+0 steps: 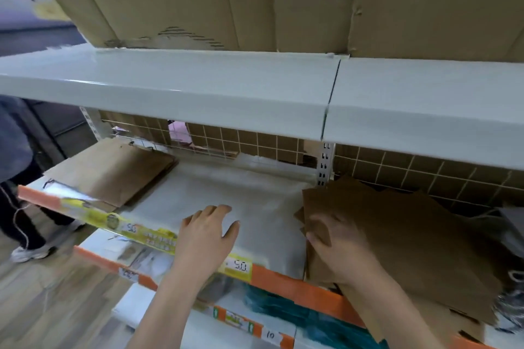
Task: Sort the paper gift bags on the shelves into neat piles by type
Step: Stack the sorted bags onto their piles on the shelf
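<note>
Hands first: my left hand (pixel 208 231) lies flat with fingers spread on the bare middle of the shelf (pixel 243 195), holding nothing. My right hand (pixel 333 238) is blurred, fingers curled on the left edge of a messy brown bag stack (pixel 397 235) at the shelf's right end. Over at the back left sits a tidier brown bag pile (pixel 113 170). Yellow price strip (pixel 239 266) reads 50. Teal bags (pixel 286 309) show one shelf down, and someone's legs (pixel 25 224) are off left.
</note>
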### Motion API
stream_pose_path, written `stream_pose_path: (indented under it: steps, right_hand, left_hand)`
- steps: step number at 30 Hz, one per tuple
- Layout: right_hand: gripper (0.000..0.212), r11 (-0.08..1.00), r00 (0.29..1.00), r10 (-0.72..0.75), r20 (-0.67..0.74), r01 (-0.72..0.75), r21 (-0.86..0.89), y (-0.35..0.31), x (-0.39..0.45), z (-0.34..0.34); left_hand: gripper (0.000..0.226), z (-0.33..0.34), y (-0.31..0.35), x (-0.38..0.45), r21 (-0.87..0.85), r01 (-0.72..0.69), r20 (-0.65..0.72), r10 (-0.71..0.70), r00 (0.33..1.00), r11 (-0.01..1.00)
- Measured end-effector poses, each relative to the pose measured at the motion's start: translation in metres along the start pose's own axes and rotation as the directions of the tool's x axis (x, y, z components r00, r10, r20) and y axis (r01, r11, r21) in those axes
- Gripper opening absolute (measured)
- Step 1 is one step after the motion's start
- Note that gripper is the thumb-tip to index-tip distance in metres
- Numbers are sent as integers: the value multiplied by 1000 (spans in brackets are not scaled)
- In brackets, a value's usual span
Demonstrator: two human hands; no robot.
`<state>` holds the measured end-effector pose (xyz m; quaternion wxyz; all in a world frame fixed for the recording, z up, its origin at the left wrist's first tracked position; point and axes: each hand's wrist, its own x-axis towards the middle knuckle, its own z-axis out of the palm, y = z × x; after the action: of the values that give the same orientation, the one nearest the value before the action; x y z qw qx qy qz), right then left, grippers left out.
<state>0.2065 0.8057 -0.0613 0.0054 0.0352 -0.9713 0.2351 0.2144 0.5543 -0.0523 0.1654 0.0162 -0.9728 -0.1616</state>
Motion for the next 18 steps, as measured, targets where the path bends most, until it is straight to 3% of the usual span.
stream_pose_path:
  steps: [10,18]
  right_hand:
    - [36,998,996,-58,74,61,-35,-47,49,30]
    - [37,998,999,-49,3,49,-34,-134,65,81]
  left_hand:
    - [39,-5,-62,21,29,100,5,-100,995,995]
    - [38,-31,-163,39,38,101,40,-102,994,994]
